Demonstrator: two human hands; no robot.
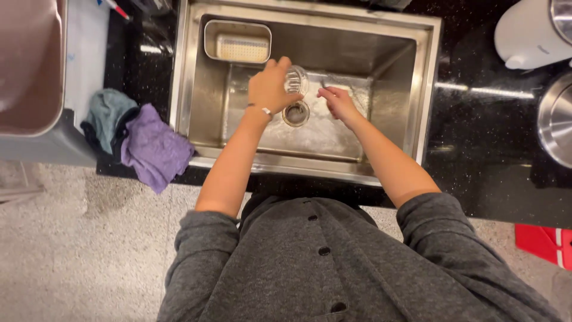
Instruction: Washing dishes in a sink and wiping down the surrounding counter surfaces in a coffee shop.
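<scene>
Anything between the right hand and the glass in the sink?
No. In the head view a short bare stretch of sink floor separates the right hand from the clear glass, held by the left hand.

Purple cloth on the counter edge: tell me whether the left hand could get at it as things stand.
Probably not right away: the left hand is wrapped around a clear glass in the sink. The purple cloth lies uncovered beside the sink, with nothing blocking the way.
</scene>
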